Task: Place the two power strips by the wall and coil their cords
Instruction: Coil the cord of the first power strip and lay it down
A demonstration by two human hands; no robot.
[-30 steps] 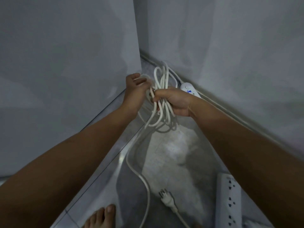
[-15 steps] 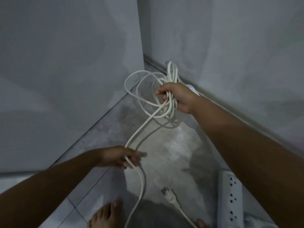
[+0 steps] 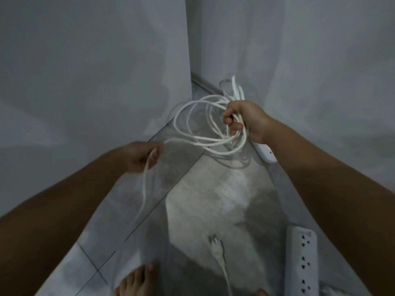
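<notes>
My right hand (image 3: pixel 245 120) is closed around a bundle of white cord loops (image 3: pixel 198 127) held above the floor near the corner. Under that wrist the end of a white power strip (image 3: pixel 266 153) lies along the right wall. My left hand (image 3: pixel 142 155) pinches the loose run of the same cord, which blurs as it hangs down toward the floor. A second white power strip (image 3: pixel 303 261) lies at the lower right by the wall. A white plug (image 3: pixel 215 247) with its cord rests on the floor between my feet.
Grey walls (image 3: pixel 85 71) meet in a corner straight ahead. The floor (image 3: pixel 205 201) is grey tile with a pale worn patch. My bare toes (image 3: pixel 136 283) show at the bottom edge.
My left hand let go near the bundle, dropped down the cord, gripped it lower and has now lifted it up and left, drawing a new loop. My right hand kept holding the coils.
</notes>
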